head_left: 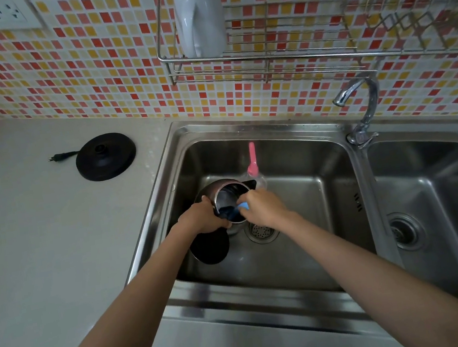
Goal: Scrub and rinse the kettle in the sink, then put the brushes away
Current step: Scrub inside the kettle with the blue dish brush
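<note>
A steel kettle (226,192) with a black spout rests tilted in the left sink basin (307,191), its mouth facing me. My left hand (203,216) grips the kettle at its black handle side. My right hand (263,206) is closed on a blue brush (243,206) at the kettle's rim; most of the brush is hidden by my fingers. The kettle's open black lid (210,248) hangs below my left hand. A pink-handled brush (252,159) with clear bristles leans behind the kettle against the basin's back wall.
The black kettle base (106,156) with its plug lies on the counter to the left. A faucet (360,108) stands between the two basins, its spout turned left. A wire rack (264,59) on the tiled wall holds a white jug (198,16). The drain strainer (262,232) is by my right wrist.
</note>
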